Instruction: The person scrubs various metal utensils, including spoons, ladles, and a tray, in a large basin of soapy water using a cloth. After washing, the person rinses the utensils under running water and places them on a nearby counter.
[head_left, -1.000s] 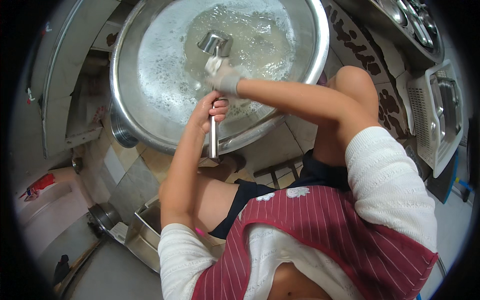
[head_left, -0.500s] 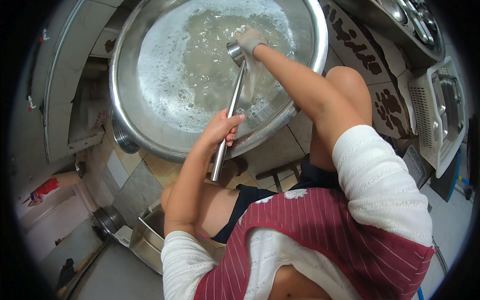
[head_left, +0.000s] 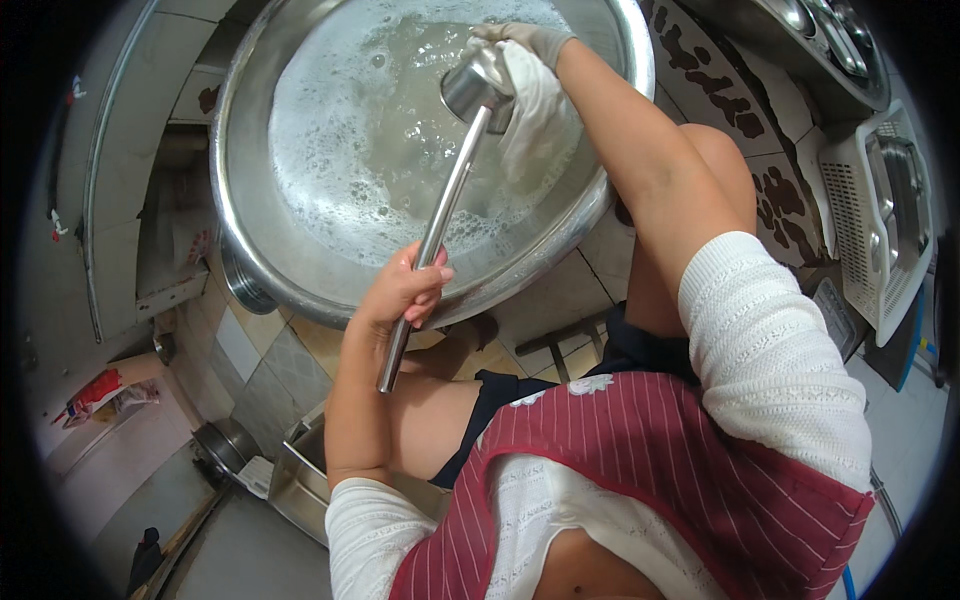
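Left hand (head_left: 405, 285): bare, fingers wrapped firmly round the long ladle's handle.
Handle end: pokes out toward the person, past the basin's near edge and above the left forearm; whether the shaft touches the rim, I cannot tell.
Basin (head_left: 222, 170): wide, metal; its near rim runs under the handle, its right rim under the right forearm, with the right knee just outside.
Ladle (head_left: 441, 215): slants away over the basin, its cup above the water and up against the cloth.
White cloth (head_left: 533, 105): draped at the cup's right side, hanging down below it.
Right hand (head_left: 530, 42): gloved, seemingly closed on the cloth at the cup; some fingers are hidden.
Step in hand: looks like wiping the cup.
Next move calls for: a steady left grip, perhaps a slight roll of the shaft, while the cloth follows the cup's wall.
Open room: the foamy water (head_left: 320, 150) left of the cup; rightward, the rim is closer.
Far right: a white plastic basket (head_left: 850, 200), well apart from both hands.
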